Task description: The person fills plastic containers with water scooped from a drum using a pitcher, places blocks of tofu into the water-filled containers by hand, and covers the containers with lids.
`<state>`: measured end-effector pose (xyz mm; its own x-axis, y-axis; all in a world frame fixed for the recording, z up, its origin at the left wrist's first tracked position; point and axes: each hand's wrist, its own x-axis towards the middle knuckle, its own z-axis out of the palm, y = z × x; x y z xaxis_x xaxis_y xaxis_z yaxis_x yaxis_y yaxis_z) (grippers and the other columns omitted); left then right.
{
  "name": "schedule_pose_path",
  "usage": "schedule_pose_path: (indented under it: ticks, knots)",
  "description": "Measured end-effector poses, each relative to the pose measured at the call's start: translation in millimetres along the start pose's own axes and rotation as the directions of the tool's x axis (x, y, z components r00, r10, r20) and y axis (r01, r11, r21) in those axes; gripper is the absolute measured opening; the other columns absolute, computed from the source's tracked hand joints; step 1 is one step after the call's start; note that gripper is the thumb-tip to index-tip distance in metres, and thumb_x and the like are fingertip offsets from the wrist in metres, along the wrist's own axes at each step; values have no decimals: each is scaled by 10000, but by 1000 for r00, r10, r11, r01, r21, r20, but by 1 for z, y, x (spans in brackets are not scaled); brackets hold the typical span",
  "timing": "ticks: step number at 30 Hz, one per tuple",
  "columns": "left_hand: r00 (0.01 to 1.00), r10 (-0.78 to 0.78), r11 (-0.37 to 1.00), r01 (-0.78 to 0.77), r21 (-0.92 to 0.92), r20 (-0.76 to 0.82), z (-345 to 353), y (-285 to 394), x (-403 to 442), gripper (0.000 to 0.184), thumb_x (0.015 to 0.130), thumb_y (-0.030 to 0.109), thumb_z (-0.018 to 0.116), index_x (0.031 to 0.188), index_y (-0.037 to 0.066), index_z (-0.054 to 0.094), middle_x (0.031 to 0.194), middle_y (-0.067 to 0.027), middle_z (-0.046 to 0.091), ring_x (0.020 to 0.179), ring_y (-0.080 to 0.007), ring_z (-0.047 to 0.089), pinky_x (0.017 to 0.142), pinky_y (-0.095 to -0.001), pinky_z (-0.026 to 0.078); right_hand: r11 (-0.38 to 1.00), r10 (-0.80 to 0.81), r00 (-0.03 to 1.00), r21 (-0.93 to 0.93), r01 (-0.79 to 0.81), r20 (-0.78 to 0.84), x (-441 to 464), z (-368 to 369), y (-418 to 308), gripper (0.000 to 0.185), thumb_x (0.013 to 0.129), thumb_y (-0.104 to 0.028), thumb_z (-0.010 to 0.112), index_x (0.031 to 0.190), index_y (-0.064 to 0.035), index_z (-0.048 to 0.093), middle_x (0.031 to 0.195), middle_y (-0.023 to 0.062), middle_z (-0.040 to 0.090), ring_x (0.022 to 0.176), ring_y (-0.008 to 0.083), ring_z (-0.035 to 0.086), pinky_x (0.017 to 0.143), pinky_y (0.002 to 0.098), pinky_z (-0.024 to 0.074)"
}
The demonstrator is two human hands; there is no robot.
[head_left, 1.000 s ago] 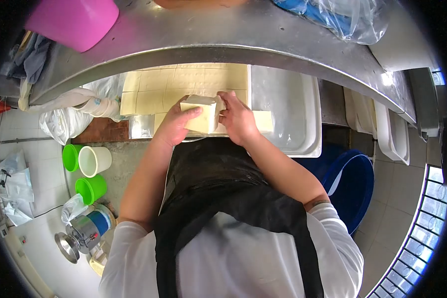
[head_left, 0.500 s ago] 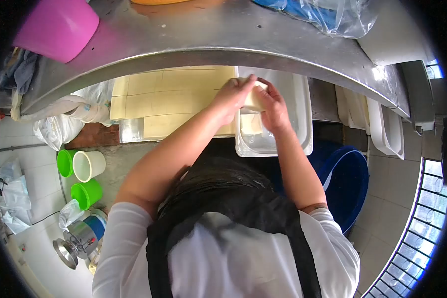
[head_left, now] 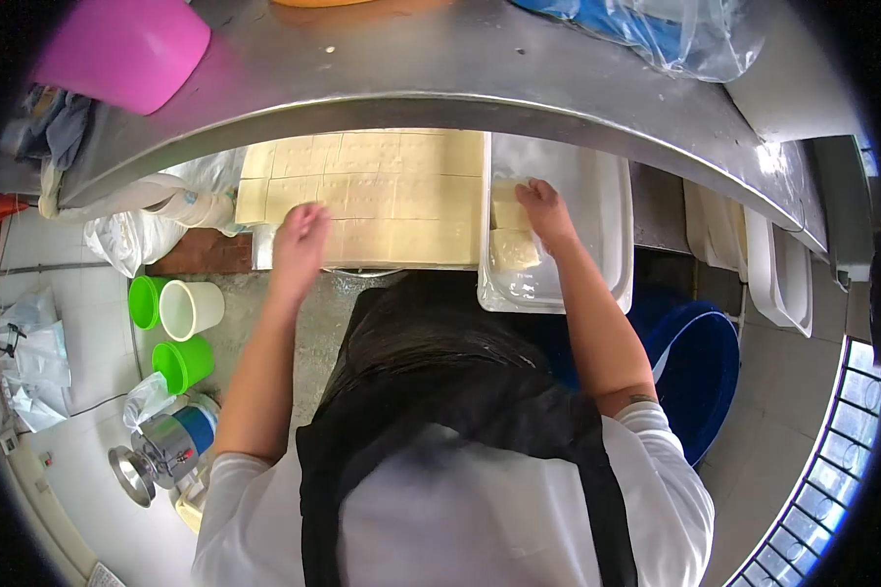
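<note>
A scored pale yellow slab (head_left: 401, 196), cut into rectangular blocks, lies under the steel shelf. To its right is a white tray (head_left: 597, 284) with two pale blocks, a far one (head_left: 505, 208) and a near one (head_left: 514, 250). My right hand (head_left: 550, 215) is over the tray, its curled fingers at the right edge of the far block. Over the slab's front left corner, my left hand (head_left: 301, 240) is raised with bent fingers, blurred by motion; nothing shows in it.
The steel shelf (head_left: 411, 68) crosses above the slab, bearing a pink bucket (head_left: 132, 54) and a plastic bag (head_left: 690, 39). A blue barrel (head_left: 700, 377) stands lower right. Green buckets (head_left: 181, 364) and a metal machine (head_left: 166, 450) are at lower left.
The block held by both hands has moved right into the tray, behind the other block. My left hand has left it and swung left; my right hand remains at its edge.
</note>
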<state>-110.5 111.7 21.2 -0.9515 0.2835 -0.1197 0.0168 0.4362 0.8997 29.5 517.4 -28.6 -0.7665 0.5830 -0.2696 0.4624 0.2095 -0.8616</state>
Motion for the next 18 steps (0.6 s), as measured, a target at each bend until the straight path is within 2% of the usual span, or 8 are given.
schedule_pose_path:
  ticks: [3,5,6,9,12,14,16,18]
  knots:
    - [989,-129,989,124,-76,-70,-39,-27,-26,370,1030,318,670,1222,2,655,1109,-90,717,1028,-180,662,889,-342,525,1000,13,1000,-21,-13,3,26,3,13,467,945,-365,671,1205,24,663,1042,175,718,923,239,656,826,391,520]
    - [916,-384,910,356,-213,-113,-50,-43,-40,360,1033,374,649,1214,62,661,1082,-12,675,965,-117,613,794,-302,492,962,207,977,-192,-195,44,33,1,1,519,945,-378,674,1283,14,643,1101,157,720,985,246,675,880,386,528]
    - [915,-387,908,358,-219,-110,-51,-50,-45,360,1033,374,649,1214,62,661,1082,-12,675,965,-117,613,794,-302,492,960,207,977,-199,-195,41,33,2,7,519,945,-378,674,1283,14,643,1101,157,720,985,246,675,880,386,528]
    - [898,-421,896,390,-213,-126,-52,-61,-61,363,1031,390,637,1200,69,664,1064,-17,665,972,-135,619,802,-322,498,996,87,996,-34,-87,-26,25,2,15,615,927,-349,725,1415,-7,572,1180,177,708,1110,296,676,987,392,517]
    - [897,-429,889,398,-227,-108,-48,-59,-73,367,1035,388,631,1193,57,662,1070,-15,663,967,-132,610,804,-330,501,997,-76,970,44,68,230,-20,-11,-11,753,899,-307,773,1525,-25,464,1372,213,635,1283,369,609,1098,422,471]
    - [926,-365,921,342,-186,-100,-43,-63,-76,384,1036,352,640,1201,6,668,982,-51,686,867,-139,617,788,-314,515,878,-255,939,-353,325,229,-24,-13,-3,799,876,-258,794,1546,-23,428,1503,240,534,1392,400,516,1134,451,445]
    - [932,-341,938,329,-110,-120,-40,-60,-75,400,1035,351,641,1206,-10,663,1004,-76,701,885,-161,640,805,-323,523,859,-318,911,-328,395,262,-18,-9,15,779,880,-255,778,1543,-29,435,1548,244,478,1426,403,476,1145,461,438]
    - [941,-309,951,309,-24,-140,-38,-52,-69,417,1033,350,642,1211,-27,659,1026,-102,716,903,-182,663,823,-331,531,678,-450,869,-555,482,206,-16,0,28,765,881,-252,772,1538,-36,444,1503,247,510,1395,413,494,1138,467,441]
